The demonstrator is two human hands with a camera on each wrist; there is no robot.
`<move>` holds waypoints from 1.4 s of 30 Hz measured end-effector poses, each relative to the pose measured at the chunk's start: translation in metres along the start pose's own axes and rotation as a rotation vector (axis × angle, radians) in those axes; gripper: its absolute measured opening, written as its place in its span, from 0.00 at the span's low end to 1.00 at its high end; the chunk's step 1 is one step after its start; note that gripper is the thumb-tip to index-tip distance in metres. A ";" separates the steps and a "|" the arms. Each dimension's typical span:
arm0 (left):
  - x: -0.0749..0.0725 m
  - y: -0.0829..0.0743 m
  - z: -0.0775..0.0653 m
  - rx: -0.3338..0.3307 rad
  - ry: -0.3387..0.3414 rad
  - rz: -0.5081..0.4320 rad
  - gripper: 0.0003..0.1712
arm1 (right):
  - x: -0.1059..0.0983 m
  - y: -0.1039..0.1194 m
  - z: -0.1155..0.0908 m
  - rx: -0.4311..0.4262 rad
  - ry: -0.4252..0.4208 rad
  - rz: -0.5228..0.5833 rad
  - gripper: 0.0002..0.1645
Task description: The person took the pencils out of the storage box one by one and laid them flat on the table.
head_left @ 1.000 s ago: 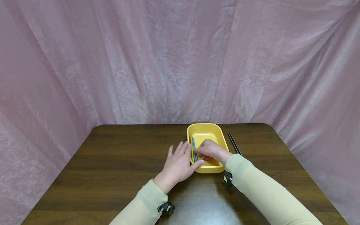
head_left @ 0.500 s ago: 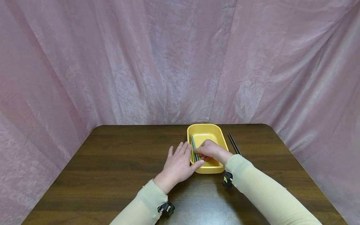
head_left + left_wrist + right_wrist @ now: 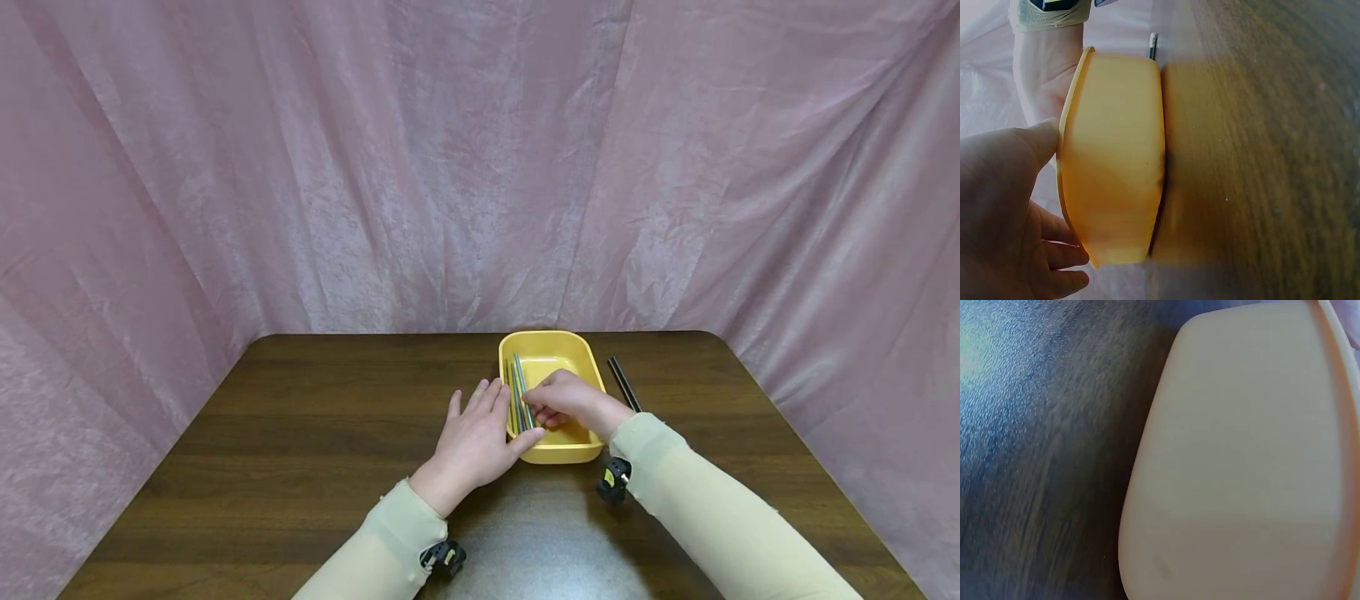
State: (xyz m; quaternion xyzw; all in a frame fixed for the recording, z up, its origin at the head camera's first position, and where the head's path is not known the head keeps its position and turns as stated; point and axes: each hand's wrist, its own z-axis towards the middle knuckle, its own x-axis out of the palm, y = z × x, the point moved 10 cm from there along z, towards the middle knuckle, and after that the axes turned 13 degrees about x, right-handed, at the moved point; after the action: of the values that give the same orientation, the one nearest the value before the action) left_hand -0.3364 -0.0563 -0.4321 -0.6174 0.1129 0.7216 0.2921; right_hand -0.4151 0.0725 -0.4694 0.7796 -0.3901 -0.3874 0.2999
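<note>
A yellow rectangular tub (image 3: pixel 558 454) stands on the table, its outer wall filling much of both wrist views. My left hand (image 3: pixel 476 435) rests along its left rim with the fingers extended; in the left wrist view the thumb and fingertips touch that rim. Inside the tub, my right hand (image 3: pixel 567 398) has its fingers curled and pinches a slim silvery chopstick (image 3: pixel 520 373). Several more thin chopsticks (image 3: pixel 514 387) lie along the tub's left wall, partly hidden by my left hand. The right wrist view shows tub wall (image 3: pixel 1241 456) but not the right fingers.
To the right of the tub, a pair of black chopsticks (image 3: pixel 624 383) lies on the brown wooden table (image 3: pixel 315 433), partly covered by the right sleeve. A pink curtain (image 3: pixel 450 167) hangs behind the table's far edge.
My right hand has shifted slightly right with the pinched chopstick, which now stands apart from those by the left wall. The left hand and tub have stayed put.
</note>
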 end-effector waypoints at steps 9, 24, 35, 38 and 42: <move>0.001 0.001 0.000 -0.005 -0.001 -0.012 0.57 | -0.008 0.007 -0.005 -0.059 0.050 0.076 0.13; 0.002 0.001 0.000 -0.006 0.004 -0.001 0.57 | -0.036 0.019 -0.026 -0.101 -0.002 0.086 0.13; 0.002 0.002 0.000 -0.007 0.002 0.004 0.57 | -0.056 0.025 -0.042 -0.176 -0.013 0.116 0.14; 0.001 0.002 0.000 -0.006 0.001 0.007 0.57 | -0.063 0.024 -0.044 -0.178 -0.022 0.115 0.14; 0.001 0.002 -0.001 -0.006 0.000 0.004 0.57 | -0.073 0.022 -0.048 -0.179 -0.041 0.098 0.15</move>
State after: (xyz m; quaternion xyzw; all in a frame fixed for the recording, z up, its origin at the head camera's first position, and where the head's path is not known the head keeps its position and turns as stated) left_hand -0.3369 -0.0581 -0.4332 -0.6181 0.1121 0.7225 0.2888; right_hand -0.4118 0.1300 -0.4000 0.7216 -0.3975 -0.4215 0.3791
